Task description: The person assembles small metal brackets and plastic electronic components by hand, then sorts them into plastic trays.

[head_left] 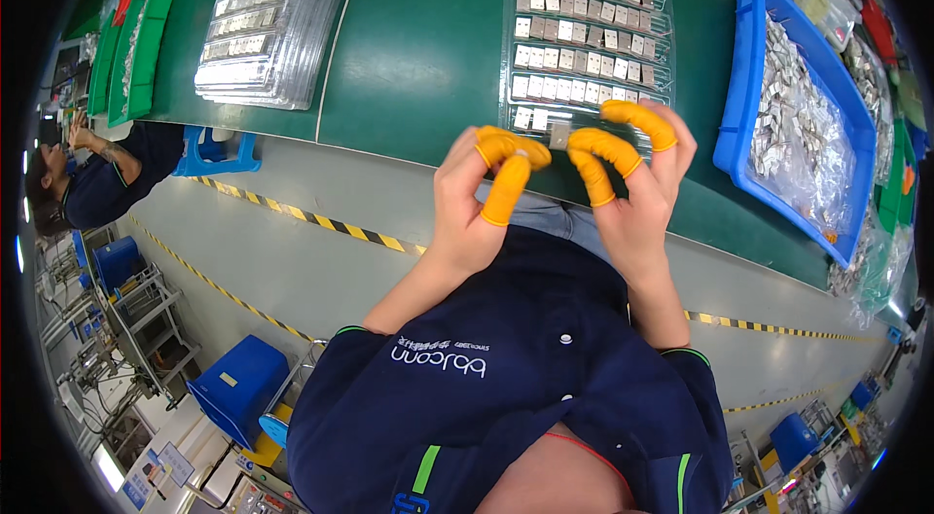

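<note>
My left hand (474, 193) has yellow finger cots on, with thumb and forefinger pinched together. A tiny pale bit of something shows between those tips, too small to name. My right hand (642, 178), also in yellow finger cots, brings thumb and forefinger together at a small silvery metal connector shell (559, 134) and seems to pinch it; another finger stretches over the tray's edge. Just beyond both hands lies a clear plastic tray (508, 28) with rows of similar metal connector shells (574, 59). Its nearest row has a few shells at the left.
A blue bin (732, 125) of loose metal parts in plastic stands at right on the green table (418, 47). Stacked clear trays (263, 57) lie at left, near a green bin (146, 47). Another person (107, 174) sits far left by a blue stool (219, 152).
</note>
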A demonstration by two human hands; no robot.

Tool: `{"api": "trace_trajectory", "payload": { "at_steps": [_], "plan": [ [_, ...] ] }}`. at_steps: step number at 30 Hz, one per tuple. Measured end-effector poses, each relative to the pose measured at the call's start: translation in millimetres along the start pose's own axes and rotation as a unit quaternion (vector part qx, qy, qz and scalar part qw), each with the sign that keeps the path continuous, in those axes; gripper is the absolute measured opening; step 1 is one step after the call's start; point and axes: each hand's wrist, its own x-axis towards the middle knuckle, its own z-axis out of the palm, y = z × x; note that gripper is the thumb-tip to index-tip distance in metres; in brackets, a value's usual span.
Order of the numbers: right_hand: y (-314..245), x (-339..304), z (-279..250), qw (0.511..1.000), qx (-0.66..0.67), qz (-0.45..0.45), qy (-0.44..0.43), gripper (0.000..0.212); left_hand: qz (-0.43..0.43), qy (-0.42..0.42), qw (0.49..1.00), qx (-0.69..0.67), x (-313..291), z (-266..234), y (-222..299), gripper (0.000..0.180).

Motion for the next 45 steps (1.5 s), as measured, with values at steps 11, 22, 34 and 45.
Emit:
{"api": "trace_trajectory", "payload": {
  "at_steps": [11, 22, 34, 45],
  "plan": [
    [9.4, 1.2, 10.4, 0.992, -0.114, -0.021, -0.051, 0.019, 0.046, 0.117, 0.964, 0.236, 1.6, -4.3, -5.3, 0.013],
    [5.1, 7.1, -50.7, 0.996, -0.046, -0.018, -0.075, 0.038, 0.073, 0.137, 0.977, 0.145, 17.4, 12.3, 1.5, 0.036],
    [156.2, 2.1, -241.7, 0.945, -0.108, 0.306, -0.036, 0.019, 0.225, -0.19, 0.95, 0.102, 72.4, 120.2, 72.8, 0.028],
    [190.4, 17.7, -203.6, 0.92, -0.265, 0.262, -0.117, 0.028, 0.286, -0.385, 0.851, 0.214, 211.5, 252.2, 75.6, 0.022]
  ]
}}
